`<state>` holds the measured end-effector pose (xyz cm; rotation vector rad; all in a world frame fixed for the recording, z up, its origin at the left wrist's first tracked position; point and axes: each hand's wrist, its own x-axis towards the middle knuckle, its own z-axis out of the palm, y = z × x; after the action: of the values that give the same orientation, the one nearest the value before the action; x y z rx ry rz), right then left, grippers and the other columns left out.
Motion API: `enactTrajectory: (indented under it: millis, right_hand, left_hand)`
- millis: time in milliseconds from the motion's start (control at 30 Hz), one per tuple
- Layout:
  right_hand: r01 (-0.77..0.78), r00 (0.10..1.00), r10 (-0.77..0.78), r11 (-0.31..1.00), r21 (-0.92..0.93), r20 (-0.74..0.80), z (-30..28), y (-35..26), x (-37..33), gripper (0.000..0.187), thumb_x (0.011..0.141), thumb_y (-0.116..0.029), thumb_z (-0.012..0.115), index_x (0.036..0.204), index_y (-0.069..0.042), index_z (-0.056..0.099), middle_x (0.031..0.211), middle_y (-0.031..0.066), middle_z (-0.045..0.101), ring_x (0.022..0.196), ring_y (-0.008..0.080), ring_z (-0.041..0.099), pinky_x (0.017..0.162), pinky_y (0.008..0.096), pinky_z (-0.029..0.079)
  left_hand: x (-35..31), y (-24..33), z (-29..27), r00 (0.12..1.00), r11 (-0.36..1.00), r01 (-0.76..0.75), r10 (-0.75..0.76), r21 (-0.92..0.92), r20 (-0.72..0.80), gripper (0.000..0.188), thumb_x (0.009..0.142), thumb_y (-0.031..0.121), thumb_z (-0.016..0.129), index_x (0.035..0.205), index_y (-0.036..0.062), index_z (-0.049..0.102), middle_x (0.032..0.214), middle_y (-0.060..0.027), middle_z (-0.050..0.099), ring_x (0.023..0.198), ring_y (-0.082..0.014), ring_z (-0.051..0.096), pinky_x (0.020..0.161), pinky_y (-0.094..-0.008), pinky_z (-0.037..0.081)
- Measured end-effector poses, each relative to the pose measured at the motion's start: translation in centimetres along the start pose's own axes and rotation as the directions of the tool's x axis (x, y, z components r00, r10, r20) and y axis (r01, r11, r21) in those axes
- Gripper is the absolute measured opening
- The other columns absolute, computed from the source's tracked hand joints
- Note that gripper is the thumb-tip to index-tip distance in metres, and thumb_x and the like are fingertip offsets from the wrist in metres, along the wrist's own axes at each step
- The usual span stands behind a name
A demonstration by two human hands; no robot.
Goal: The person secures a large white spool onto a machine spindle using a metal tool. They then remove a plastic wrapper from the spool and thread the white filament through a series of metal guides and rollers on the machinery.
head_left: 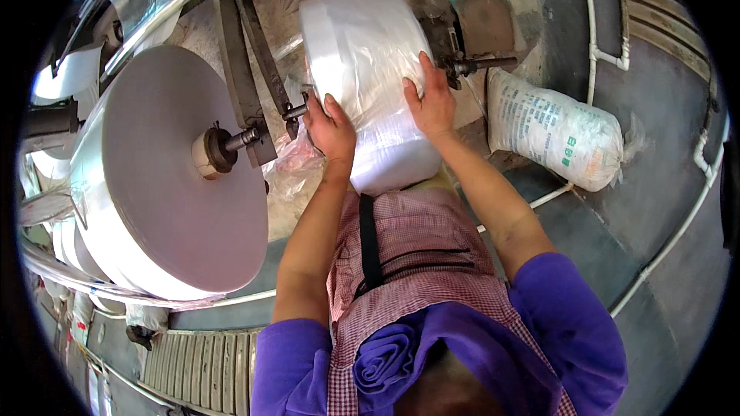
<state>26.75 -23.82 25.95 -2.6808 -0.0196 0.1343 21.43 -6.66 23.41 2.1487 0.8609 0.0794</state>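
Observation:
A wide roll of clear-white plastic film (pixel 362 46) sits in front of my lap, on a metal shaft (pixel 486 65) that sticks out past its sides. Loose, wrinkled film lies over its face. My left hand (pixel 331 131) holds the roll's left edge, thumb raised, fingers partly hidden at the shaft's left end. At the right edge, my right hand (pixel 433 104) has its thumb and forefinger apart on the film, its other fingers bent over the side. The roll's lower curve comes close to my checked apron (pixel 432 239).
A much larger film roll (pixel 169 169) on its own shaft stands at my left, beside a metal frame arm (pixel 231 46). A stuffed printed sack (pixel 555 127) lies on the right, near white pipes (pixel 592 31). Crumpled film (pixel 297 158) hangs by my left wrist.

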Motion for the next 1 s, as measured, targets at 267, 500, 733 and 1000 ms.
enactTrajectory:
  millis: [267, 500, 733, 1000]
  right_hand:
    - [0.023, 0.998, -0.018, 0.996, 0.083, -0.055, -2.2, -0.1, -2.5, 0.059, 0.08, -0.035, 0.057, 0.132, -0.019, 0.035, 0.104, 0.0176, 0.049, 0.091, 0.0366, 0.053, 0.073, 0.0444, 0.045]
    - [0.037, 0.999, -0.034, 0.985, 0.169, -0.021, -3.7, -0.2, -4.0, 0.061, 0.082, -0.031, 0.056, 0.134, -0.016, 0.029, 0.115, 0.0182, 0.042, 0.103, 0.0366, 0.046, 0.084, 0.045, 0.041]
    - [0.091, 0.996, -0.087, 0.981, 0.171, -0.033, -5.0, -0.7, -6.6, 0.061, 0.084, -0.035, 0.053, 0.135, -0.012, 0.028, 0.119, 0.0172, 0.041, 0.107, 0.0345, 0.045, 0.089, 0.0446, 0.039]
    - [0.14, 0.989, -0.148, 0.948, 0.287, 0.008, -7.7, 0.3, -9.7, 0.064, 0.086, -0.035, 0.052, 0.136, -0.008, 0.022, 0.129, 0.0204, 0.033, 0.12, 0.0349, 0.035, 0.099, 0.0426, 0.031]
  left_hand:
    - [-3.0, 0.6, -1.8, 0.999, 0.996, -0.05, 0.049, -0.071, -0.019, 0.049, 0.092, 0.033, 0.042, 0.122, -0.0054, 0.041, 0.1, -0.0276, 0.052, 0.094, -0.0405, 0.048, 0.083, -0.0429, 0.039]
    - [-4.7, 1.7, -3.5, 1.0, 1.0, -0.027, 0.027, -0.015, -0.014, 0.048, 0.09, 0.032, 0.044, 0.122, -0.0042, 0.043, 0.1, -0.0275, 0.053, 0.093, -0.0412, 0.049, 0.083, -0.0441, 0.04]
    - [-7.0, 2.1, -5.5, 0.992, 0.992, -0.1, 0.094, -0.073, -0.088, 0.044, 0.089, 0.029, 0.046, 0.118, -0.0036, 0.045, 0.103, -0.0223, 0.054, 0.095, -0.0372, 0.047, 0.083, -0.0428, 0.04]
    - [-10.5, 2.1, -7.2, 0.994, 0.985, -0.104, 0.106, -0.134, 0.001, 0.045, 0.087, 0.025, 0.049, 0.122, -0.0013, 0.041, 0.112, -0.0199, 0.049, 0.103, -0.0376, 0.043, 0.089, -0.0436, 0.036]
